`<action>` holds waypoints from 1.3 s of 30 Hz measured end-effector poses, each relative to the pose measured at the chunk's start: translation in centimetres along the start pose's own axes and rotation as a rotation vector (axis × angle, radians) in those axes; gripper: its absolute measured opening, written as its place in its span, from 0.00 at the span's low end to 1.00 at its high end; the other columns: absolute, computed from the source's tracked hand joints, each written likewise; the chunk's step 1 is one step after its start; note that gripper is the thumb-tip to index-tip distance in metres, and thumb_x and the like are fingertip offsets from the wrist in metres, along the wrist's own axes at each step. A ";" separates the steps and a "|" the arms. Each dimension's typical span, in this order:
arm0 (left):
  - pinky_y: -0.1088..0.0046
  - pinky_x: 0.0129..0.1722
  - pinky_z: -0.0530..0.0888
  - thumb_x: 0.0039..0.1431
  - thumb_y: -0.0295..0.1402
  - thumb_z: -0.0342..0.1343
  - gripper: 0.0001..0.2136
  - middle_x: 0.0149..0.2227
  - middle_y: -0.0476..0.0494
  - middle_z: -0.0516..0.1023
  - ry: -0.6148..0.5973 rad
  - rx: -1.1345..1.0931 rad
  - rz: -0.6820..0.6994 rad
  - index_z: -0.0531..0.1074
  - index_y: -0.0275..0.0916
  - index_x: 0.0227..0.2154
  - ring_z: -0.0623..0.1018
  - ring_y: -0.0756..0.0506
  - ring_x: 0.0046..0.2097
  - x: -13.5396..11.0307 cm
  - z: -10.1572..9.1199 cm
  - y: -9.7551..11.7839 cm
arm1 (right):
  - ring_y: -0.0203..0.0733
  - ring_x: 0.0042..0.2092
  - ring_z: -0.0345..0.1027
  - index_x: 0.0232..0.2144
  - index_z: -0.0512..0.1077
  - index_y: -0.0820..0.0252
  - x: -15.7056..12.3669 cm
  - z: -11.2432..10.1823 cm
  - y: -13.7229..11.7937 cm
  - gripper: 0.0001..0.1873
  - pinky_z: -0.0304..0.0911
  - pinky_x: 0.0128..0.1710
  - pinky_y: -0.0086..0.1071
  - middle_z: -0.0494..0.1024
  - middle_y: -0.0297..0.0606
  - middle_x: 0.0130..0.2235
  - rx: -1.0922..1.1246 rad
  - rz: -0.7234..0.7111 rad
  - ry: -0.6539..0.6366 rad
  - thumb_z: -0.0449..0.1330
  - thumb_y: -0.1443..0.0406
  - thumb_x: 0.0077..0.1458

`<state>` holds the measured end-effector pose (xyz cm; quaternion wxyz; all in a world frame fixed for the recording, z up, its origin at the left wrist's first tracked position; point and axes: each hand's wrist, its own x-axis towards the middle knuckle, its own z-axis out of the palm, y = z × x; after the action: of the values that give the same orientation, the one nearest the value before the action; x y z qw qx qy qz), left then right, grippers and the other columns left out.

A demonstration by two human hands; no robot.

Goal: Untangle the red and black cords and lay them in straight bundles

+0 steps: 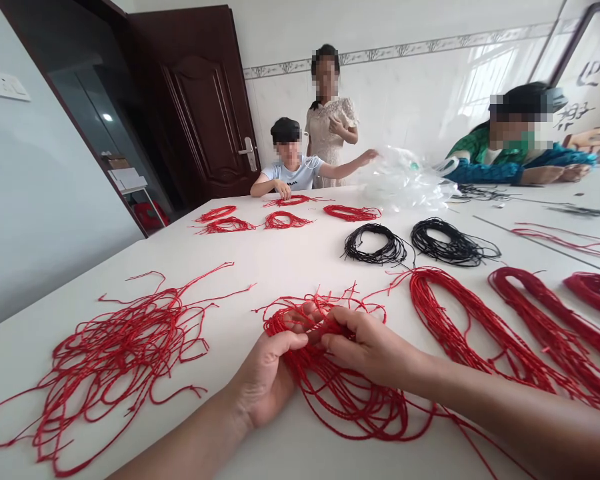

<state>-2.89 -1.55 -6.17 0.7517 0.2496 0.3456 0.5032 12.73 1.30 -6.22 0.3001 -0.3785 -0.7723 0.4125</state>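
White bench (240, 280) carries a loose red cord bundle (350, 407) directly under both hands, left hand (265, 380) and right hand (375, 347) in narrow grip pinching its strands; cord judged light, limp, tangle-prone, best taken at the gathered loops.

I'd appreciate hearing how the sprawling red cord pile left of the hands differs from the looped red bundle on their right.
The red cord pile sprawls in crossing strands; the red bundle forms one tidy loop. The pile's ends stray; the bundle's strands run parallel. Both lie on the white table.
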 end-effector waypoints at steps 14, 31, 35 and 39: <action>0.68 0.44 0.68 0.51 0.27 0.51 0.09 0.37 0.42 0.75 -0.024 0.087 0.015 0.70 0.35 0.37 0.73 0.45 0.42 -0.2 0.4 -0.4 | 0.30 0.24 0.53 0.23 0.61 0.60 0.0 0.0 0.1 0.09 0.49 0.21 0.25 0.63 0.28 0.23 -0.112 0.020 -0.050 0.56 0.60 0.46; 0.67 0.45 0.68 0.49 0.22 0.49 0.06 0.33 0.45 0.75 -0.004 0.016 -0.029 0.70 0.37 0.26 0.73 0.46 0.41 0.1 0.5 -0.3 | 0.31 0.25 0.57 0.24 0.63 0.61 0.3 0.0 0.0 0.06 0.54 0.23 0.24 0.65 0.30 0.23 0.231 0.097 -0.025 0.51 0.64 0.48; 0.69 0.43 0.69 0.50 0.24 0.51 0.03 0.30 0.45 0.75 0.003 0.044 -0.042 0.68 0.36 0.25 0.74 0.47 0.38 0.0 0.6 -0.6 | 0.30 0.24 0.53 0.22 0.64 0.60 0.1 0.3 0.4 0.08 0.50 0.20 0.24 0.63 0.29 0.22 -0.042 0.048 -0.043 0.55 0.61 0.46; 0.68 0.44 0.68 0.50 0.24 0.50 0.04 0.32 0.45 0.74 0.003 0.043 -0.028 0.68 0.37 0.28 0.73 0.46 0.40 0.0 0.4 -0.4 | 0.32 0.26 0.59 0.23 0.63 0.60 0.2 0.3 0.4 0.05 0.55 0.24 0.25 0.65 0.30 0.23 0.117 0.054 -0.012 0.52 0.65 0.48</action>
<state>-2.32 -1.68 -6.17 0.7528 0.2599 0.3609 0.4853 12.53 1.48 -6.72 0.3061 -0.3785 -0.7381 0.4671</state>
